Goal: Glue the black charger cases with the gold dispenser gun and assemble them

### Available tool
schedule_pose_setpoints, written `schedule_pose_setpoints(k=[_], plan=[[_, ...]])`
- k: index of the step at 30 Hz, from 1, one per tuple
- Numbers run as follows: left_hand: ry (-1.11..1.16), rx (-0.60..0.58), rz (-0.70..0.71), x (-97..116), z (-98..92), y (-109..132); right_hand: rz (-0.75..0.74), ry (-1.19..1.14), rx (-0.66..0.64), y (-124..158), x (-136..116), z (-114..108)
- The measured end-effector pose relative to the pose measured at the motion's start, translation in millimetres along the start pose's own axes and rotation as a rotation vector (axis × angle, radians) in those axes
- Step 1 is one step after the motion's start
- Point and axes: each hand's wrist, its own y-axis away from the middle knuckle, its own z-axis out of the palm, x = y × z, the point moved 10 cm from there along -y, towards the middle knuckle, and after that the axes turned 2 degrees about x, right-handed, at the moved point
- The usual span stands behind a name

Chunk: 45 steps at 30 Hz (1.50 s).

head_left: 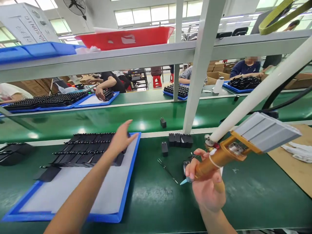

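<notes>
My left hand point(122, 138) hovers over the far right corner of a blue tray point(130, 175), fingers apart, with nothing visibly held. Rows of black plug adapters point(85, 149) lie in the tray on a white sheet. Curled around a gold-coloured dispensing gun point(212, 164) with a light-blue nozzle is my right hand point(207, 188). Partly covered by its fingers is a dark adapter point(186, 168). Left of the nozzle lies a pair of tweezers point(168, 170). A single adapter point(164, 149) and a short row of adapters point(180, 139) stand just beyond.
A white pole point(258, 91) slants down to the gun, and a grey upright post point(197, 65) rises behind the bench. Another adapter point(163, 122) sits on the green belt point(136, 113). Co-workers sit across it; one co-worker's hand point(100, 92) reaches over a tray. Cardboard point(297, 169) lies at right.
</notes>
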Motion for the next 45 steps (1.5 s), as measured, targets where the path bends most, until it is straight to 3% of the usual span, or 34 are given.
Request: schedule_pose_setpoints(k=[2, 4, 6, 9, 12, 14, 16, 19, 21, 24, 27, 30, 35, 39, 45], plan=[[0.069, -0.223, -0.023, 37, 72.1, -36, 0.003, -0.006, -0.016, 0, 2, 0], [0.087, -0.327, -0.107, 52, 123.4, -63, 0.006, -0.002, -0.025, 0, 5, -1], [0.083, -0.350, -0.160, 56, 153.3, -83, 0.013, -0.004, -0.019, -1, 8, -3], [0.057, -0.360, -0.229, 53, 169.3, -97, 0.024, -0.022, -0.006, -4, 11, -5], [0.032, -0.380, -0.244, 51, 157.5, -97, 0.030, -0.045, -0.018, -7, 12, -4], [0.031, -0.400, -0.213, 55, 135.9, -85, 0.033, -0.058, -0.028, -7, 11, -2], [0.047, -0.424, -0.165, 64, 104.9, -58, 0.038, -0.062, -0.038, -5, 10, -1], [0.116, -0.470, -0.022, 93, 54.7, 17, 0.037, -0.050, -0.047, -3, 6, 1], [0.175, -0.514, -0.004, 107, 32.9, 80, 0.033, -0.046, -0.047, -1, 4, 2], [0.263, -0.635, -0.101, 111, 33.4, 166, 0.028, -0.038, -0.047, -2, 2, 2], [0.401, -0.659, -0.208, 104, 49.4, 213, 0.017, -0.025, -0.045, -4, 3, 1], [0.614, -0.617, -0.280, 97, 65.7, 228, -0.013, 0.002, -0.026, -6, 2, -2], [0.892, -0.466, -0.355, 93, 83.8, 220, -0.053, 0.042, -0.022, -8, 1, -4], [0.883, -0.392, -0.302, 94, 86.9, 208, -0.092, 0.046, -0.027, -9, 0, -3], [0.779, -0.441, -0.229, 101, 75.8, 204, -0.123, 0.049, -0.021, -11, 0, -2]])
